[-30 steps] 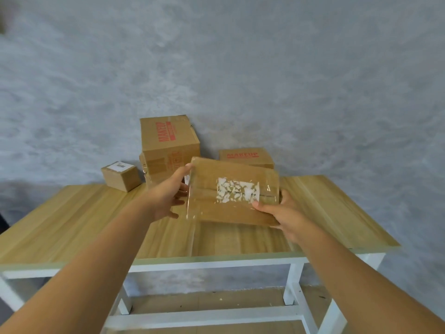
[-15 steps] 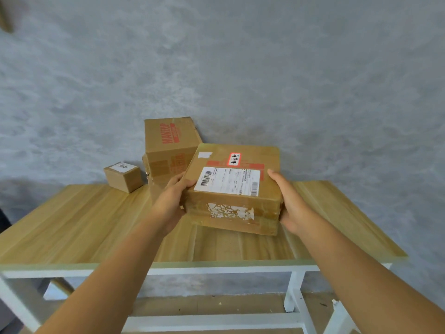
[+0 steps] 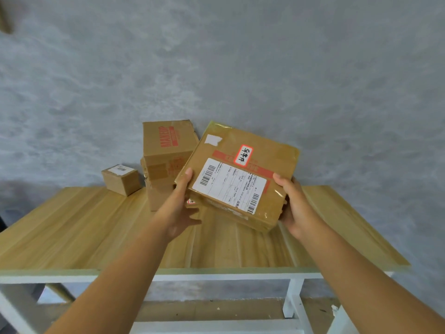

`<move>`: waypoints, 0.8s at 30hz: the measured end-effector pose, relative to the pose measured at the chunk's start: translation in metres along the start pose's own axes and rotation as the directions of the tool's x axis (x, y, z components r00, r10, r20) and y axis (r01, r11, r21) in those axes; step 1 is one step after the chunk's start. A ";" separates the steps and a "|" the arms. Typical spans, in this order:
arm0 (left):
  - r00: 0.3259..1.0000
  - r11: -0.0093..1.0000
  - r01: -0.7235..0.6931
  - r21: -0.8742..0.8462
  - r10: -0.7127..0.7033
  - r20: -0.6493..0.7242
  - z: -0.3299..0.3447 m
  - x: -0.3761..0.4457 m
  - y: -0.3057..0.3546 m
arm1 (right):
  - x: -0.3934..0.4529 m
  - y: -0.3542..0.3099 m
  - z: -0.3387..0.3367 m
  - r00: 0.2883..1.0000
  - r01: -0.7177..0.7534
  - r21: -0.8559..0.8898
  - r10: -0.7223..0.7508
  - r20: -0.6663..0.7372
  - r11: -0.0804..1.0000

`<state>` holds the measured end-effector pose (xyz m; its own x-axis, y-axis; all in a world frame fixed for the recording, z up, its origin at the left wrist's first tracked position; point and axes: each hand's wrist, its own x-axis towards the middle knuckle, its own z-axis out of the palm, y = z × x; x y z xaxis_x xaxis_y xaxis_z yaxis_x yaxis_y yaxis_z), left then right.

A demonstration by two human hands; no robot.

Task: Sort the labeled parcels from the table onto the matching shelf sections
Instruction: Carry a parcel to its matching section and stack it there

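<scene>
Both forearms reach out over the near edge of the light wood-grain table with white frame [image 3: 72,237].

My left hand [image 3: 179,208] grips the left side of the flat brown cardboard parcel wrapped in clear tape [image 3: 265,169]: thumb on the top face near its left corner, fingers curled underneath. My right hand [image 3: 295,208] grips the parcel's right side, thumb on the top face at the right edge, fingers below and out of sight. The parcel is clear of the table, held above its middle, tilted so the top face turns toward me.

On that face: a white shipping label with barcodes [image 3: 230,184], a small white sticker with red border and handwritten characters [image 3: 244,154], and a white paper scrap [image 3: 213,139] near the far left corner.

Behind the parcel, at the table's far edge, a tall brown carton with red print [image 3: 166,141] stands on a lower brown carton [image 3: 159,191]. Further left along the far edge sits a small brown cardboard cube with a white label [image 3: 121,179], apart from the stack.

Grey mottled wall [image 3: 216,56] behind.
</scene>
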<state>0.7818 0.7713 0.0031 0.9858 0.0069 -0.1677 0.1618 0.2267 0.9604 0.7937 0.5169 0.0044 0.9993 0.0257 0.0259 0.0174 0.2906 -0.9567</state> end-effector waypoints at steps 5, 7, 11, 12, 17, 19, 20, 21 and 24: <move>0.998 0.999 0.037 0.004 -0.037 0.056 -0.001 -0.002 -0.007 | 0.006 -0.008 -0.013 0.997 0.070 -0.124 -0.066 0.035 0.990; 0.999 0.982 -0.027 0.186 0.020 0.037 -0.006 -0.001 -0.004 | 0.009 -0.019 -0.020 0.995 0.088 -0.210 -0.077 0.058 0.974; 0.951 0.803 -0.272 0.530 0.308 0.020 -0.004 0.006 0.016 | 0.015 -0.043 -0.021 0.986 0.130 -0.453 -0.068 0.152 0.882; 0.932 0.736 -0.325 0.594 0.354 0.071 -0.001 0.007 0.023 | 0.016 -0.048 -0.016 0.977 0.154 -0.535 -0.049 0.206 0.831; 0.886 0.691 -0.349 0.633 0.023 0.464 0.009 0.005 0.040 | 0.023 -0.054 0.016 0.904 0.336 -0.740 0.022 0.428 0.582; 0.910 0.695 -0.249 0.674 -0.070 0.408 0.011 0.005 0.023 | 0.025 -0.045 0.022 0.886 0.354 -0.780 0.082 0.457 0.517; 0.930 0.699 -0.200 0.687 -0.084 0.357 0.010 0.006 0.010 | 0.025 -0.040 0.023 0.885 0.350 -0.796 0.104 0.454 0.494; 0.944 0.718 -0.166 0.676 -0.083 0.320 0.010 0.007 -0.002 | 0.025 -0.035 0.024 0.887 0.352 -0.811 0.110 0.448 0.468; 0.965 0.809 -0.141 0.571 -0.017 0.263 0.010 0.010 -0.029 | 0.026 -0.031 0.029 0.915 0.363 -0.887 0.069 0.397 0.285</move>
<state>0.7871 0.7554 -0.0238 0.9599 -0.2534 -0.1198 0.0170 -0.3741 0.9272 0.8183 0.5363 0.0436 0.9032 0.4230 0.0729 0.3963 -0.7566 -0.5202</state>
